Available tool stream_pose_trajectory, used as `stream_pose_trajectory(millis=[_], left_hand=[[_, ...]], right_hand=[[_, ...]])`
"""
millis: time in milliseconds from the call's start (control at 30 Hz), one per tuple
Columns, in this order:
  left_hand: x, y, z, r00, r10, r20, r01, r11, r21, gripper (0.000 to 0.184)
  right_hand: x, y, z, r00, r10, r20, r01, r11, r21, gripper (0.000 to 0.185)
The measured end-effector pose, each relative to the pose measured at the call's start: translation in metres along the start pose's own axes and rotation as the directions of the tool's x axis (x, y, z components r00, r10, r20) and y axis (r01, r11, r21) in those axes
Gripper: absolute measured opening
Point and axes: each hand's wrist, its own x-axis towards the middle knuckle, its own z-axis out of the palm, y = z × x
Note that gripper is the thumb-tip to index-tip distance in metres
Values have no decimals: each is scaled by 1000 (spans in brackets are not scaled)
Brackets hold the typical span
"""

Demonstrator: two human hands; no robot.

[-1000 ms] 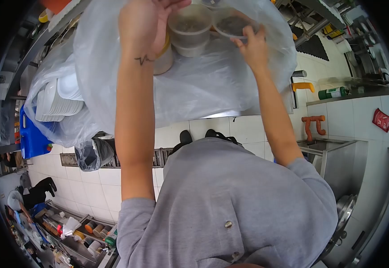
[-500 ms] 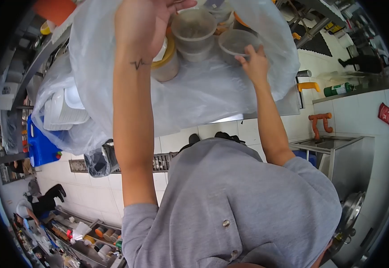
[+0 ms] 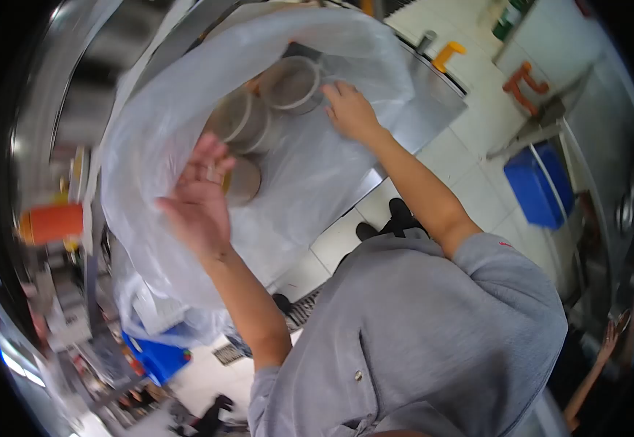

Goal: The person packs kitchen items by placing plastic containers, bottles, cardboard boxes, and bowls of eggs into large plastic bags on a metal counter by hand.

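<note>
A large translucent plastic bag (image 3: 346, 51) lies spread over the steel table with several plastic tubs in its mouth. My right hand (image 3: 351, 111) is beside a round clear tub (image 3: 290, 84), fingertips at its rim; contact is hard to judge. Left of that tub stands a stack of clear tubs (image 3: 240, 122). Nearer me is a pale tub with a yellow rim (image 3: 242, 182), partly behind my left fingers. My left hand (image 3: 204, 193), blurred, is palm up with fingers apart against the bag's left side and holds nothing.
The steel table's edge (image 3: 433, 102) runs along the right, near a yellow handle (image 3: 448, 56). A blue bin (image 3: 539, 186) stands at right. Below the table's left side is another blue container (image 3: 155, 357). Another person's arm (image 3: 597, 364) shows at lower right.
The view has turned. My left hand has come down from the far side of the tubs to the bag's left side. My right fingers have moved from over the tub's rim to its side.
</note>
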Motion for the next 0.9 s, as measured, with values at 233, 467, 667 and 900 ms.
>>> stream_pose_trajectory(millis=[233, 467, 667, 900], left_hand=[[50, -183, 6, 903, -37, 428, -429, -16, 903, 59], [85, -226, -29, 936, -212, 279, -351, -550, 758, 62], [90, -226, -38, 893, -273, 358, -447, -626, 638, 62], [-49, -219, 41, 896, 146, 419, -416, -52, 908, 58]], right_hand=[[-107, 50, 4, 991, -68, -117, 46, 982, -184, 17], [-164, 45, -9, 962, -150, -229, 111, 978, -177, 10], [-196, 31, -25, 960, -77, -268, 74, 997, -22, 21], [-340, 81, 5, 847, 311, -431, -280, 950, 134, 40]])
